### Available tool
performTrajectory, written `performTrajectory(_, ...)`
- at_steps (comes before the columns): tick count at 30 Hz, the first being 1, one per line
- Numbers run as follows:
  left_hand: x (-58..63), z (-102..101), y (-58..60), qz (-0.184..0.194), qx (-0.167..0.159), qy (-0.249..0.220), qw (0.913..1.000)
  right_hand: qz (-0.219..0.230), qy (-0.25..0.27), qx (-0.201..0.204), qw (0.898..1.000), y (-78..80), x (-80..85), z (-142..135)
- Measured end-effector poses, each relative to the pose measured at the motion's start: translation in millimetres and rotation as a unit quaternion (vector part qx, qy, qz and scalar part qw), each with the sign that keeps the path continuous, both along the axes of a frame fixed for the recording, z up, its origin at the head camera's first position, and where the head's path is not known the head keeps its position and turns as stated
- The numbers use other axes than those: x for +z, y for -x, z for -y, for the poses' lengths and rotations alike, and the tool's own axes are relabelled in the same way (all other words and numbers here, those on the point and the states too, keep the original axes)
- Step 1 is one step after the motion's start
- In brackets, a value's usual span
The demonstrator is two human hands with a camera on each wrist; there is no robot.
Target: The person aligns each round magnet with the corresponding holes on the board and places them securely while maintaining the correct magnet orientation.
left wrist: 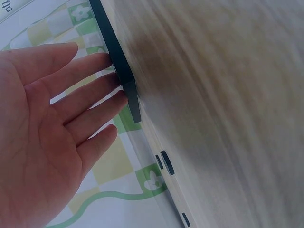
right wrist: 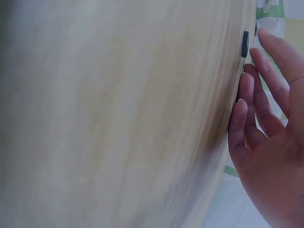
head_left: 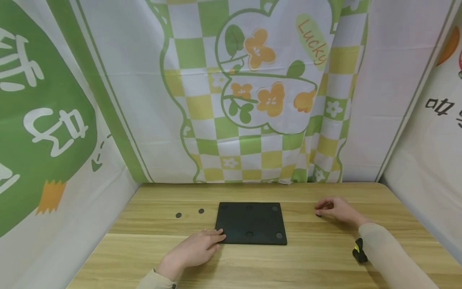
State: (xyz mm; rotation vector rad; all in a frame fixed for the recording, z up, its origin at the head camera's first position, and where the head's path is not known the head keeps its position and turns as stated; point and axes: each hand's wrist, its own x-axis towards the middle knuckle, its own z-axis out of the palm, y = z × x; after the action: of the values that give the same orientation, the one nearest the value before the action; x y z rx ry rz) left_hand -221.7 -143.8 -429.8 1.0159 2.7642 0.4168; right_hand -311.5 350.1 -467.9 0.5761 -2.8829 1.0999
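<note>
A flat black rectangular board (head_left: 249,220) lies on the wooden table, with several round spots along its long sides. The two spots at its right end look greyer than the others. My left hand (head_left: 197,247) has straight fingers, their tips touching the board's left edge near the front corner. In the left wrist view, the fingers (left wrist: 90,92) reach the board's edge (left wrist: 118,57). Right of the board, my right hand (head_left: 337,209) hovers low with loosely bent fingers over a small dark disc (head_left: 319,215). In the right wrist view, that disc (right wrist: 245,44) sits just beyond the fingertips.
Left of the board lie two small dark discs, a nearer disc (head_left: 178,215) and a farther disc (head_left: 201,211). A patterned curtain (head_left: 252,160) hangs along the table's back edge, and cloth walls (head_left: 119,200) stand at both sides. A black strap (head_left: 359,251) is on the right wrist.
</note>
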Motion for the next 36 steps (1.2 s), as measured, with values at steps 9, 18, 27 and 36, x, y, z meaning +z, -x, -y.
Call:
performTrajectory(9, 0.5, 0.0, -0.1, -0.002, -0.001, -0.001, 1.0, 0.011, -0.004, 0.008, 1.0, -1.4, -1.4, -2.1)
performTrajectory(18, 0.6, 0.2, -0.3, 0.001, 0.001, -0.001, 1.0, 0.024, -0.001, 0.011, 1.0, -0.3, -4.8, -6.7)
performTrajectory(27, 0.1, 0.5, -0.1, 0.001, 0.0, 0.0, 1.0, 0.019, -0.003, 0.005, 1.0, -2.4, -6.4, -7.2)
performTrajectory(36, -0.8, 0.7, 0.4, -0.009, -0.001, -0.005, 0.9999, 0.023, -0.006, -0.004, 1.0, -3.4, -3.2, -9.3)
